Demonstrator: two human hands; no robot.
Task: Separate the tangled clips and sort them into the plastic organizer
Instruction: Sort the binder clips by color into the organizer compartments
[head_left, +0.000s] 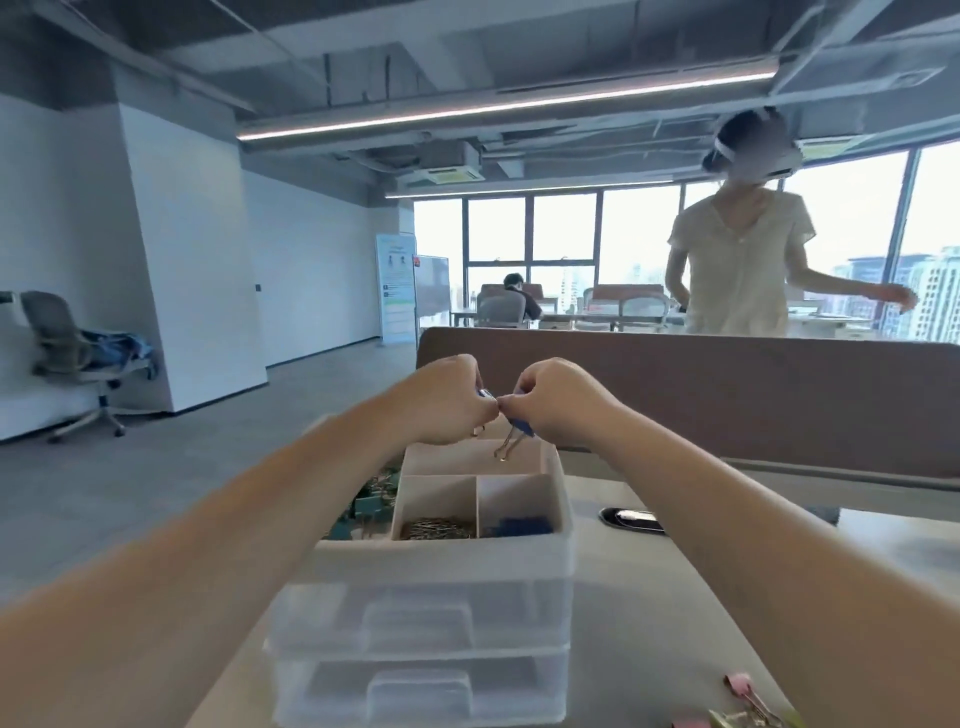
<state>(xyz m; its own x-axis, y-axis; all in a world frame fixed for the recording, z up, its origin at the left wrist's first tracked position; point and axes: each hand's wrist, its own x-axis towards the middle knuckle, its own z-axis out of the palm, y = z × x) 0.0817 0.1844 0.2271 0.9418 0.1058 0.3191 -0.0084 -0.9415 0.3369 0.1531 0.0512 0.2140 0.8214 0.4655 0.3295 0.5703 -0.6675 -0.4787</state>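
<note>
A white plastic organizer (441, 558) with two drawers stands on the table in front of me. Its top tray has three compartments: silver paper clips (439, 529) lie front left, blue clips (517, 526) front right, and the back one shows no clips. Above the back compartment both hands meet. My left hand (447, 400) pinches one blue binder clip (485, 395). My right hand (556, 397) pinches another blue binder clip (519, 428), whose silver wire handles hang down. The two clips touch between my fingertips.
Green binder clips (369, 501) lie in a pile left of the organizer. Pink clips (743, 696) lie at the table's front right. A dark oval object (631, 519) sits right of the organizer. A brown partition (727, 395) runs behind the table, with a person (737, 260) standing beyond.
</note>
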